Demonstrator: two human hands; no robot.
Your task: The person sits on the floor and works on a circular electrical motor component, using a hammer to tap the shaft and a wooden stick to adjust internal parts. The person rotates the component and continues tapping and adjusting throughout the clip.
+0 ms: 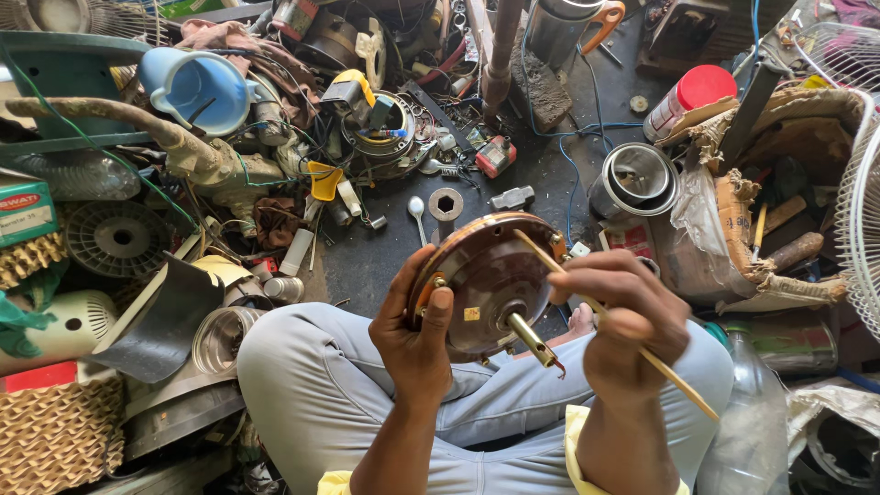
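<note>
My left hand (417, 335) grips the left rim of a round brown motor housing (490, 275) with a brass shaft (532, 341) sticking out of its middle. The housing is held tilted above my lap. My right hand (628, 321) holds a thin wooden stick (550, 266), whose far tip rests against the housing's upper right rim; the stick's other end (683, 390) points down past my wrist. I sit cross-legged in grey trousers (321, 394).
Workshop clutter rings me: a blue plastic jug (197, 87), a red-lidded jar (692, 96), a steel pot (637, 174), a spoon (417, 213), a wire fan guard (862, 211), a clear plastic bottle (747, 412), a woven basket (55, 431) and tangled wires on the dark floor (541, 174).
</note>
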